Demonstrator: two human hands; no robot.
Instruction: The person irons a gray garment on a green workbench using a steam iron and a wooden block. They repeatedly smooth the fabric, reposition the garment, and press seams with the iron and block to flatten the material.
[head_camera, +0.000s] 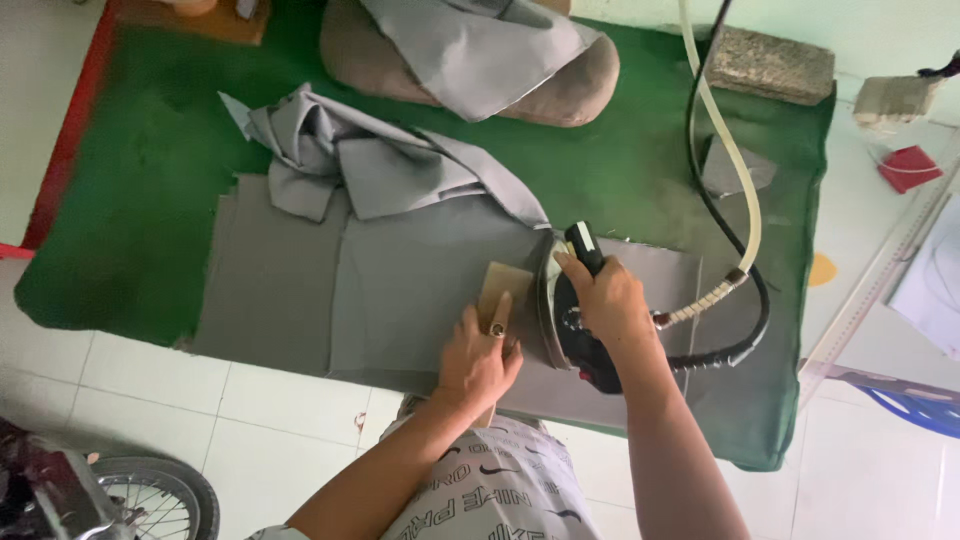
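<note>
A flat piece of grey fabric (420, 290) lies on a green-covered ironing table (150, 200). My right hand (605, 300) grips the handle of a black steam iron (570, 320) that rests on the fabric. Next to the iron, my left hand (480, 355), with a ring on one finger, presses flat on a small tan card (503, 285) lying on the cloth. A black cord and a cream hose (735, 170) run from the iron toward the back of the table.
More grey fabric (350, 150) is bunched at the table's middle. A padded brown pressing form (560, 85) with grey cloth over it sits at the back. A stone block (770, 62) lies back right. A motorbike wheel (150, 500) stands on the tiled floor.
</note>
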